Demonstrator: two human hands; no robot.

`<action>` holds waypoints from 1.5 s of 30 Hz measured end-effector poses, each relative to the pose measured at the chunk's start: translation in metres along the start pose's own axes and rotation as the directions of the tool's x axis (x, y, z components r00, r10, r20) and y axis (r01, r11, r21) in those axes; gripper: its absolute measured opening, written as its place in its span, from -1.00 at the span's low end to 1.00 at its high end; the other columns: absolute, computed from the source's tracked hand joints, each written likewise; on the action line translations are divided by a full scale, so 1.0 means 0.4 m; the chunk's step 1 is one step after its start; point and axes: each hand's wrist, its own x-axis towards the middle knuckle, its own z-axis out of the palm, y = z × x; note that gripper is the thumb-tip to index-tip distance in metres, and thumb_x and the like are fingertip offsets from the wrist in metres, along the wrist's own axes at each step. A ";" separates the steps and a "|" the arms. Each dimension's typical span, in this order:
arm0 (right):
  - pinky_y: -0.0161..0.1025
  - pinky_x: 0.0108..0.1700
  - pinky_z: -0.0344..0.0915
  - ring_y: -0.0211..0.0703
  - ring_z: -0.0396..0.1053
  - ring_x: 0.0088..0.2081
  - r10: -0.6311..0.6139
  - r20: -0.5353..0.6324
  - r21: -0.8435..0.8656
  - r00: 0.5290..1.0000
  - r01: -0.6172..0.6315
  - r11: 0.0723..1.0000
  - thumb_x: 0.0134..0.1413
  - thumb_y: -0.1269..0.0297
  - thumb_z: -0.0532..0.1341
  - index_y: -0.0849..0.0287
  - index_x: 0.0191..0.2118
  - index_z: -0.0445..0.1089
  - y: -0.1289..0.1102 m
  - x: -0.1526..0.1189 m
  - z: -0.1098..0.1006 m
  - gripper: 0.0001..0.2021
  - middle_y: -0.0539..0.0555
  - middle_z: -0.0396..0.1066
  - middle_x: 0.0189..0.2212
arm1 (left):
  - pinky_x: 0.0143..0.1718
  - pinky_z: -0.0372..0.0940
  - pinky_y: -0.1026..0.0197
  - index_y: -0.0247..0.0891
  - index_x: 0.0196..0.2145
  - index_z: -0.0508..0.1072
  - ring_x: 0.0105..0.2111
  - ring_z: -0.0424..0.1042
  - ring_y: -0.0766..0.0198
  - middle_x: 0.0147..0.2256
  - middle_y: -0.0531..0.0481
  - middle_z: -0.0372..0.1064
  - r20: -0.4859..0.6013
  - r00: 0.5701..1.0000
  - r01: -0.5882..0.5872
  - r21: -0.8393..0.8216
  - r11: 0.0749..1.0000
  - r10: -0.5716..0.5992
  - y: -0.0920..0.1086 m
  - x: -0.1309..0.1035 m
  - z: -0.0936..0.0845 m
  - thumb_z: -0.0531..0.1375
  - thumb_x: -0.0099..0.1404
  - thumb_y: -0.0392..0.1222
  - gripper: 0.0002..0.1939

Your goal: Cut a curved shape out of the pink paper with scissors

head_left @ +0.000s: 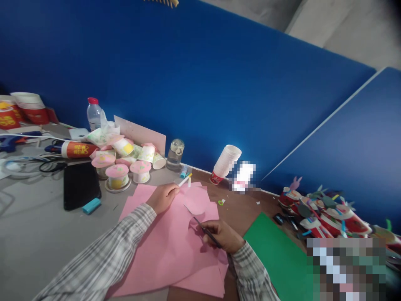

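Note:
My right hand (223,236) is closed around dark scissors (203,228), whose thin blades point up and left over pink paper (163,246). A rounded pink paper piece (196,200) with a curved cut edge lies by the blades. On its far left side, my left hand (163,197) is closed, its fingertips pressed together on the pink paper. A white stick with a yellow end (185,180) shows just beyond those fingertips; whether they touch it I cannot tell. Several pink sheets are layered under both hands.
Pink-topped paper cups (116,171) crowd the back left beside a glass bottle (175,154). A leaning stack of white cups (226,163) stands behind the paper. Green paper (275,255) and decorated red cups (332,217) lie right; a black tablet (82,186) lies left.

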 end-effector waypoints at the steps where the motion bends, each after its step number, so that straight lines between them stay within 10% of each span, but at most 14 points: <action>1: -0.49 -0.68 0.06 -0.45 0.12 -0.71 -0.003 -0.003 0.001 1.000 0.003 1.000 -0.37 0.27 0.41 0.21 -0.29 0.51 0.000 0.001 0.001 -0.64 -0.16 0.29 -0.73 | -0.53 0.13 0.33 -0.21 -0.49 0.43 -0.57 0.27 0.35 -0.61 0.14 0.32 -0.001 1.000 0.001 -0.001 1.000 -0.001 0.000 0.000 0.000 0.04 0.14 -0.15 -0.80; 45: -0.49 -0.69 0.06 -0.47 0.11 -0.69 0.001 0.010 0.016 1.000 -0.001 1.000 -0.39 0.16 0.43 0.24 -0.26 0.50 -0.007 0.003 0.008 -0.56 -0.12 0.31 -0.65 | -0.49 0.16 0.33 -0.19 -0.45 0.44 -0.54 0.33 0.35 -0.56 0.11 0.40 0.009 0.999 -0.035 0.051 0.998 0.035 0.010 -0.005 -0.005 0.05 0.15 -0.18 -0.83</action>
